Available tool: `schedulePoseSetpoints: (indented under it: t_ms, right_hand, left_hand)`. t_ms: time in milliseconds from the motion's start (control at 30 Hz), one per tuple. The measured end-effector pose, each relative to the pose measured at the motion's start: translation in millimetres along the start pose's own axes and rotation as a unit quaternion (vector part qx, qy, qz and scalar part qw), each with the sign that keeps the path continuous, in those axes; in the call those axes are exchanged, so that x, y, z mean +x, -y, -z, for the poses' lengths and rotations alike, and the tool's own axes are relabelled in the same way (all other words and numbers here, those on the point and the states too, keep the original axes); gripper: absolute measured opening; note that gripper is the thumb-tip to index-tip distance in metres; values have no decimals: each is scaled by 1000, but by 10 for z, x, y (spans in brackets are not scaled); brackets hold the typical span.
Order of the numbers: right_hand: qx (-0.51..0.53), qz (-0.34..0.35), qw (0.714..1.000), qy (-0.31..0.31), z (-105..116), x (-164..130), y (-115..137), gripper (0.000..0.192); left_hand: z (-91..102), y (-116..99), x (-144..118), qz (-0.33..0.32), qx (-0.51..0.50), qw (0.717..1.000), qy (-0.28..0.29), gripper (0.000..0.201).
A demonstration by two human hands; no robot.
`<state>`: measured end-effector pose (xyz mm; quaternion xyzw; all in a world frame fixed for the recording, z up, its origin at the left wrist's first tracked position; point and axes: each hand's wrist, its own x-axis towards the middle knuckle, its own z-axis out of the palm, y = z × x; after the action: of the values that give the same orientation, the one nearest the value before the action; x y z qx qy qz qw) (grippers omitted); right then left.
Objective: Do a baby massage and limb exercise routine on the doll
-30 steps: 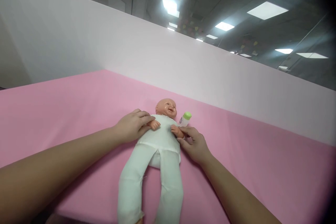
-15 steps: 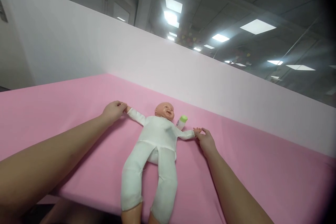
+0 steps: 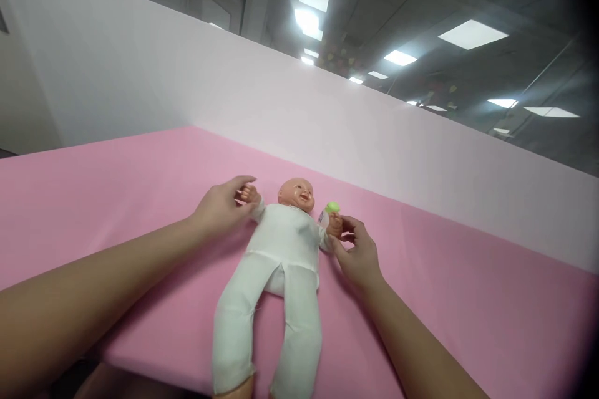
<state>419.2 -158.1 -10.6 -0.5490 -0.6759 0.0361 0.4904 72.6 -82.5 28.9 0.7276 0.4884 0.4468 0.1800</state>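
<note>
On the pink table [image 3: 140, 187], a baby doll [image 3: 281, 249] lies on its back in a white one-piece suit, head toward the pale partition wall [image 3: 374, 137] and legs stretching down to the near edge, where its bare feet hang just over the side. Left hand [image 3: 219, 209] first: it sits at the doll's arm on that side, fingers curled round the little plastic fist, which is bent up beside the doll's head, and the grip looks light, thumb on top and fingertips underneath. Over to the right hand [image 3: 358, 252]: it has the doll's other small hand pinched between thumb and forefinger, with the remaining fingers loosely curled, and that arm too is folded in close to the doll's shoulder. Just behind that pinch lies a small bottle with a green cap [image 3: 330, 211], close beside the doll's head and touching or nearly touching the held hand; which of the two cannot be told from this angle. Both of the person's forearms run in bare from the bottom corners of the view. Above the partition, ceiling light panels [image 3: 472, 34] glow across a dim room.
</note>
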Motion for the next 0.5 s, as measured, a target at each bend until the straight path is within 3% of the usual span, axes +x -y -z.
schedulePoseSetpoints:
  t_ms: [67,167,267,500]
  right_hand:
    - [-28,61,996,50,-24,-35,105,38]
    - [-36,129,985,110,-43,-64,206,30]
    - [-20,171,974,150,-41,-67,256,35]
    - [-4,195,964,181,-48,-57,272,40]
  left_hand:
    - [-85,-61,-74,-81,50,995,29,47]
    - [-182,-68,-137,-217,102,966,97,32]
    - [-211,-15,-140,-315,122,932,133,34]
    - [-211,15,-106,-338,155,912,173,35]
